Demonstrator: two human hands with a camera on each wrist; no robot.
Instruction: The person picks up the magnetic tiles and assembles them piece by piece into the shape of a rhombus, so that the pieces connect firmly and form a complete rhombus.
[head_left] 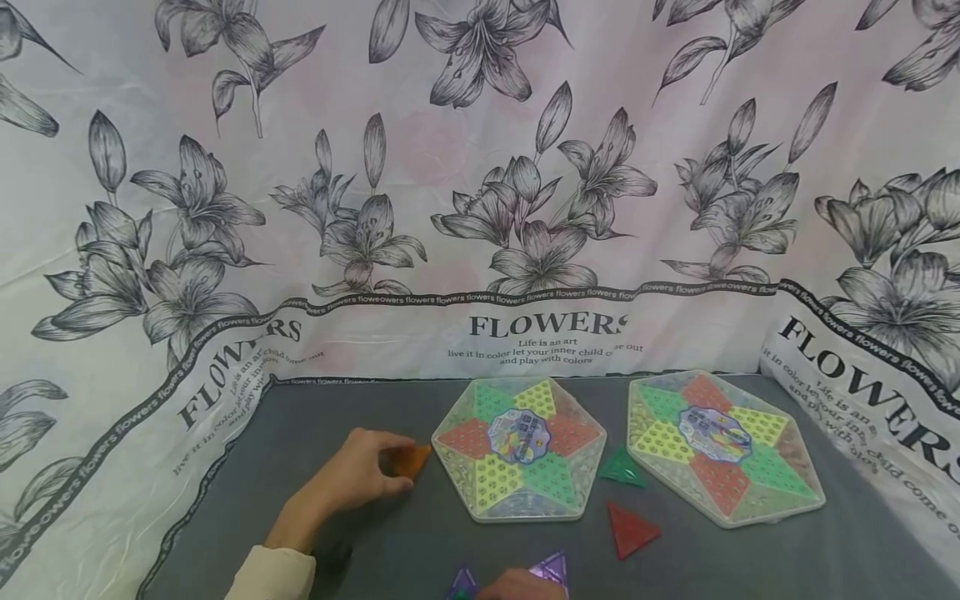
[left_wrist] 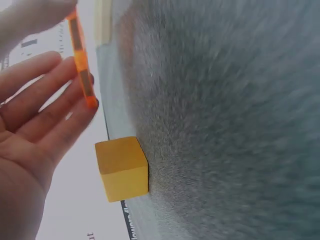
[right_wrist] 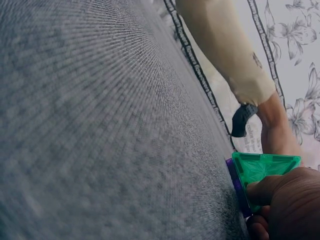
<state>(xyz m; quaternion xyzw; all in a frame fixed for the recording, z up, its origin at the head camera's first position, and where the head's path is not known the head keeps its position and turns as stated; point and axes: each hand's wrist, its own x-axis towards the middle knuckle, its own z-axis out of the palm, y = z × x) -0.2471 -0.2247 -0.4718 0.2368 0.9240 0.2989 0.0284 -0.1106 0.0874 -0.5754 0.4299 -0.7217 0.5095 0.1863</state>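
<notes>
My left hand pinches an orange translucent tile between thumb and fingers, left of the nearer hexagonal board. In the left wrist view the orange tile appears edge-on, and a yellow-orange cube sits on the cloth nearby. My right hand is at the bottom edge of the head view, mostly cut off. A purple triangular tile shows beside it. In the right wrist view the right hand holds a green triangular tile, with a purple tile against its edge.
Two hexagonal star-patterned game boards stand at the back, one middle and one right. A green triangle tile and a red triangle tile lie between and before them. A flower-print curtain backs the grey cloth.
</notes>
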